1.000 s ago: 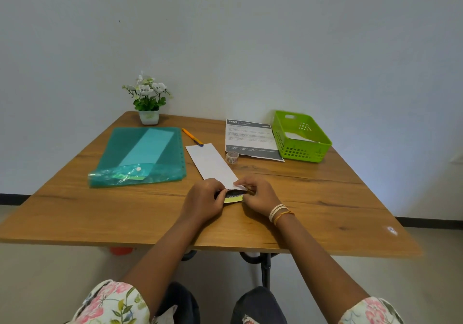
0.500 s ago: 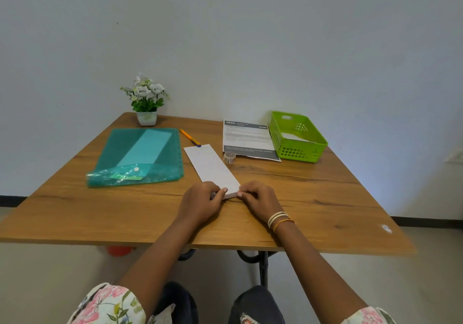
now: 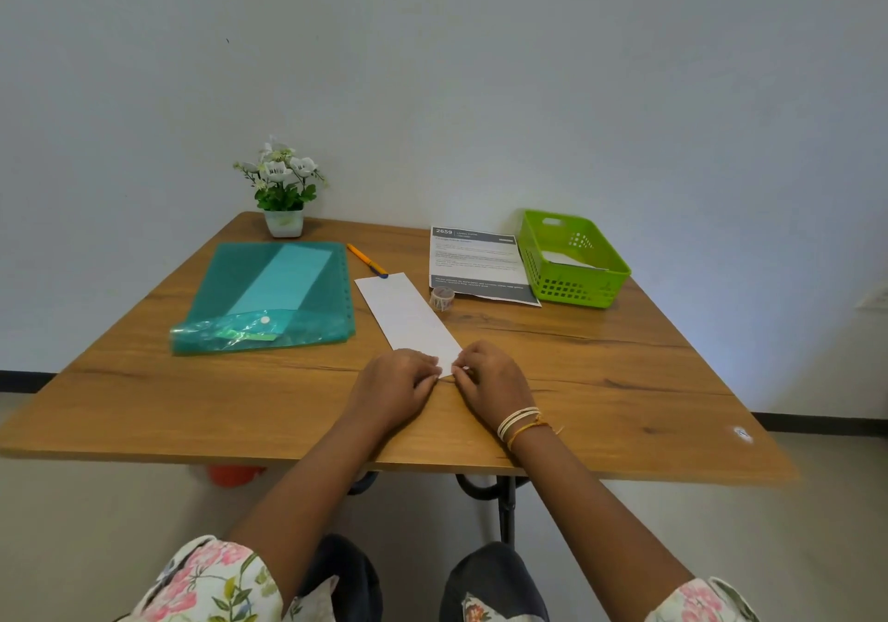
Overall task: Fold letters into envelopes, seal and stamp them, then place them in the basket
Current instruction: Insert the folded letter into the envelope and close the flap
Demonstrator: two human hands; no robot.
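The long white paper envelope [image 3: 408,318] lies flat on the wooden tabletop [image 3: 600,371] at frame centre, likely so its near end can be pressed closed; left hand [image 3: 394,388] and right hand [image 3: 492,383], knuckles up, pinch that end, while the green plastic basket [image 3: 576,280] waits upper right

Bare tabletop [image 3: 600,381] is lying open at frame right; the tape roll [image 3: 442,297] and printed sheet [image 3: 475,263] are crowding the green basket's [image 3: 576,285] left side.
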